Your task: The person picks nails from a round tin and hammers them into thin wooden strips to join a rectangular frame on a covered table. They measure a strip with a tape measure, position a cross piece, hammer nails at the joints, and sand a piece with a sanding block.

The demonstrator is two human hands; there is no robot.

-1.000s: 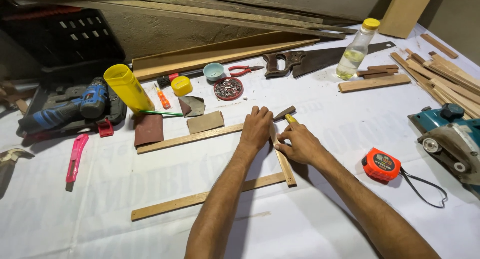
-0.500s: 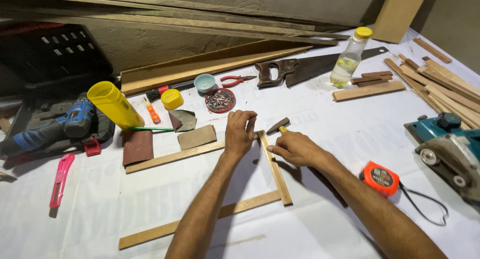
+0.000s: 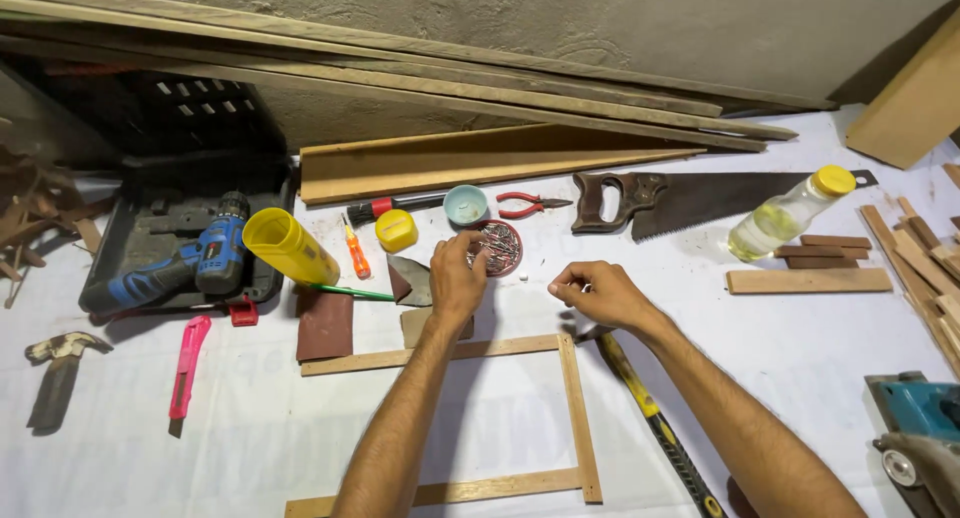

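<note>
1. White sheeting covers the counter, which ends at a rough grey wall with long planks leaning along its foot.
2. A round tin of nails sits near the middle of the counter and serves as landmark here.
3. The left hand rests against the tin's left edge, fingers curled together over its rim; whether a nail is pinched between them cannot be made out.
4. The right hand hovers just right of the tin, fingertips pinched together on something too small to identify.
5. Below the tin lies a frame of thin wood strips; its lower left part is cut off by the picture's bottom edge and crossed by the left forearm.
6. A hammer with a yellow and black handle lies below and right of the tin, its head mostly hidden under the right wrist.
7. Right of the tin lie red pliers, a handsaw and a clear bottle with a yellow cap.
8. Left of the tin stand a small blue bowl, a yellow cup on its side and a blue drill in a dark case.
9. Far right and below the tin, a blue power tool is cut off by the frame edge.
</note>
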